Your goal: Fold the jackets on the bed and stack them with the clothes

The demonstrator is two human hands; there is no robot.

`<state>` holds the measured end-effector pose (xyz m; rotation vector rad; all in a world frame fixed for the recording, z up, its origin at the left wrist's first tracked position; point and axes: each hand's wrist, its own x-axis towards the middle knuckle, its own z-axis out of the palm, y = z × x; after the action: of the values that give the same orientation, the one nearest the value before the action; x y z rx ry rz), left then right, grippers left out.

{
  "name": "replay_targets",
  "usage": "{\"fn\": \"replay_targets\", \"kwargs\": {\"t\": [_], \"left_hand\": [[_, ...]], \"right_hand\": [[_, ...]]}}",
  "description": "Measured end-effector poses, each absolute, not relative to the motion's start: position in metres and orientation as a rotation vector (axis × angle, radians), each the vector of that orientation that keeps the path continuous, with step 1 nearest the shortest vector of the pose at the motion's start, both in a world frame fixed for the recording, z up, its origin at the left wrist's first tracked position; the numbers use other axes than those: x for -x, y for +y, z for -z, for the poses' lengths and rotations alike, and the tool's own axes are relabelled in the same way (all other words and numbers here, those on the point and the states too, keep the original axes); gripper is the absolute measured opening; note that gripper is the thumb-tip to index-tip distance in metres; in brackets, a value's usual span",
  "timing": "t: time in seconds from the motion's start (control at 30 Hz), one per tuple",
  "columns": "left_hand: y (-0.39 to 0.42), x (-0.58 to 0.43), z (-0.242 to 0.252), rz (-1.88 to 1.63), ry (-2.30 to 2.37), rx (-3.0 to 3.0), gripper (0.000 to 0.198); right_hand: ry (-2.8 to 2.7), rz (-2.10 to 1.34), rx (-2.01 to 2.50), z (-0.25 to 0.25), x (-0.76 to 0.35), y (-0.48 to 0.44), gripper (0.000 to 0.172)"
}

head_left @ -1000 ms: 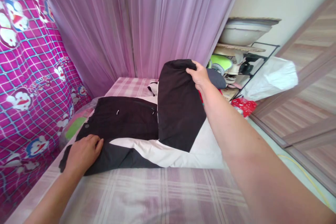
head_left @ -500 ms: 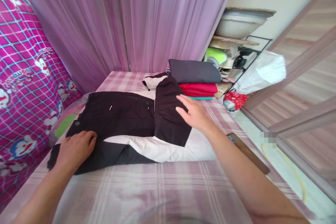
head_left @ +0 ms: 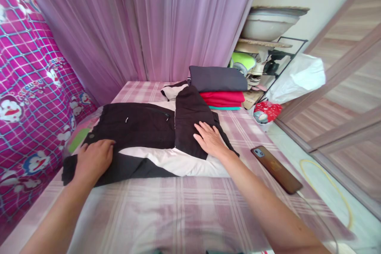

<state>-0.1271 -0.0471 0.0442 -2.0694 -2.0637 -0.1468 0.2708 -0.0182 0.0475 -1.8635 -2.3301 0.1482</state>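
The left hand point(head_left: 93, 160) lies palm down, fingers slightly curled, on the dark end of a jacket point(head_left: 139, 127) at about 8 o'clock in the view; it presses the cloth without gripping it. The right hand point(head_left: 210, 139) lies flat and open, fingers together, on a black sleeve point(head_left: 189, 115) folded across the jacket's middle, and holds nothing.

The black and white jacket lies spread sideways across the centre of a bed point(head_left: 178, 214) covered in a pale pink plaid sheet. At 1 o'clock from the jacket, touching its far edge, is a stack point(head_left: 222, 91) of folded clothes: grey on top, red beneath, teal at the bottom. A brown phone point(head_left: 276, 168) lies flat on the sheet at 4 o'clock, near the bed's right edge.

A sheer lilac curtain point(head_left: 149, 27) hangs behind the bed at 12 o'clock. A magenta cartoon-print cloth point(head_left: 29, 87) covers the left side at 9 o'clock. At 2 o'clock a black wire rack point(head_left: 293, 49) carries a pale basin point(head_left: 268, 25), with a white bag point(head_left: 300, 79) and a small red bag point(head_left: 264, 112) beside it. Wood panelling point(head_left: 351, 107) fills the right side at 3 o'clock, and a yellow cable point(head_left: 347, 206) loops on the pale floor below.
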Motion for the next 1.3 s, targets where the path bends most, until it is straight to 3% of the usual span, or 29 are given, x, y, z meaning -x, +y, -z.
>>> {"fn": "replay_targets", "kwargs": {"t": [0.17,0.37,0.63,0.87,1.1,1.3], "left_hand": [[-0.062,0.049,-0.033,0.546,-1.781,2.373,0.045],[-0.045,0.031,-0.005,0.335,-1.627,2.755,0.054],[-0.036,0.075,-0.008,0.326,-1.391,2.894,0.056],[-0.066,0.148,-0.018,0.506,-1.746,2.341,0.049],[-0.109,0.182,-0.010,0.882,-2.289,1.497,0.057],[-0.115,0.192,-0.004,1.124,-2.655,1.319,0.053]], "right_hand": [[-2.364,-0.022,1.681,-0.038,-0.241,-0.029,0.052],[-2.394,-0.023,1.724,-0.001,-0.235,-0.024,0.051],[-2.344,0.054,1.687,0.010,-0.249,-0.024,0.051],[-2.328,0.080,1.683,0.014,-0.255,-0.024,0.051],[-2.298,0.099,1.642,0.017,-0.255,-0.023,0.050],[-2.213,0.064,1.616,0.018,-0.257,-0.021,0.049]]}}
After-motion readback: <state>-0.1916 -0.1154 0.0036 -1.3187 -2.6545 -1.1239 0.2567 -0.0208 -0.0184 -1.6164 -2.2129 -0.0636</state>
